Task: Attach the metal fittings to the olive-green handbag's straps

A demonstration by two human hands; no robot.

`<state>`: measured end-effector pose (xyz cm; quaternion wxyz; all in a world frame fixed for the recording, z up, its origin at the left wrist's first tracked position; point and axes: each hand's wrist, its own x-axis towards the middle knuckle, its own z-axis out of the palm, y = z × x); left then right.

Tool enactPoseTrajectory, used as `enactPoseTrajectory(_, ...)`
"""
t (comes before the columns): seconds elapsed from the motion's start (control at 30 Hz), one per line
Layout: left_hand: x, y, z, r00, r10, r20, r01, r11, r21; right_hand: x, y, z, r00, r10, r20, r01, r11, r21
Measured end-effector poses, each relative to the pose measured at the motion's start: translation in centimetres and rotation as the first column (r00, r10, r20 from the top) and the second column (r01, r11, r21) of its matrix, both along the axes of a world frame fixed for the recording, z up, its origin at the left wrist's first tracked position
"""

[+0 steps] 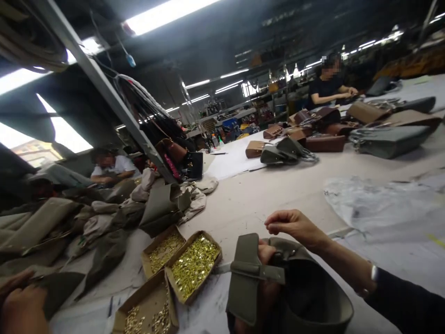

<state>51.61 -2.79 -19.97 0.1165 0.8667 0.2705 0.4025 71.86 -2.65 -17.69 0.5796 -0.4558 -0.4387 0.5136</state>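
A dark olive leather bag (316, 297) with a flap and strap is held up near the bottom edge, its wide opening facing the camera. My left hand (267, 254) is closed on it; fingers show behind the flap, and the rest is mostly hidden. Above the bag, my right hand (295, 226) is off it, thumb and fingertips pinched together. Whatever is between those fingertips is too small to make out. Left of the bag, a cardboard tray (216, 265) holds small shiny gold metal pieces.
Two more cardboard trays (120, 315) (145, 260) hold small metal pieces. Olive bag parts (163, 204) pile at left. Another person's hand (26, 306) is at bottom left. Plastic film (375, 204) lies right, finished bags (392, 139) farther back. Two people (325, 88) (121, 164) work beyond.
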Motion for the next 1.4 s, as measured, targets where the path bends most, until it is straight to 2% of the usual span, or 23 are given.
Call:
enactPoseTrajectory(0.13,-0.3,0.4,-0.3,0.998,-0.050,0.029,0.044,0.983,0.176,0.6,-1.7,-1.3,0.988,0.095,-0.121,-0.103,0.993,-0.061)
enactPoseTrajectory(0.27,0.4,0.2,-0.4,0.995,-0.076,0.069,0.061,0.978,0.200,1.2,-2.6,-1.7,0.973,0.119,-0.196,-0.133,0.989,-0.059)
enactPoseTrajectory(0.37,0.8,0.1,0.0,0.992,-0.107,0.060,0.092,0.972,0.217,1.8,-3.0,-2.2,0.962,0.164,-0.218,-0.165,0.986,0.017)
enactPoseTrajectory(0.43,0.7,0.0,0.4,0.992,-0.123,0.012,0.117,0.968,0.222,2.1,-3.4,-2.3,0.962,0.215,-0.167,-0.203,0.976,0.085)
enactPoseTrajectory(0.5,0.6,-0.2,0.9,0.990,-0.133,-0.041,0.139,0.967,0.213,2.3,-3.9,-1.9,0.973,0.227,-0.046,-0.218,0.965,0.145)
enactPoseTrajectory(0.6,0.5,-0.6,1.3,0.988,-0.129,-0.082,0.143,0.969,0.201,2.6,-4.6,-1.0,0.970,0.179,0.166,-0.215,0.949,0.231)
enactPoseTrajectory(0.7,0.6,-0.7,1.3,0.987,-0.133,-0.086,0.149,0.964,0.222,2.9,-4.8,-0.4,0.952,0.151,0.266,-0.225,0.935,0.275)
enactPoseTrajectory(0.87,0.1,0.3,1.0,0.971,-0.205,-0.123,0.234,0.924,0.303,3.1,-4.8,-0.5,0.947,0.145,0.287,-0.228,0.932,0.281)
enactPoseTrajectory(0.97,-0.1,0.8,1.0,0.961,-0.225,-0.160,0.265,0.914,0.306,3.2,-4.9,-0.5,0.941,0.124,0.316,-0.221,0.930,0.293)
enactPoseTrajectory(1.4,0.7,-0.1,0.6,0.982,-0.183,-0.040,0.187,0.949,0.255,3.1,-5.2,-0.5,0.941,0.131,0.313,-0.240,0.909,0.341)
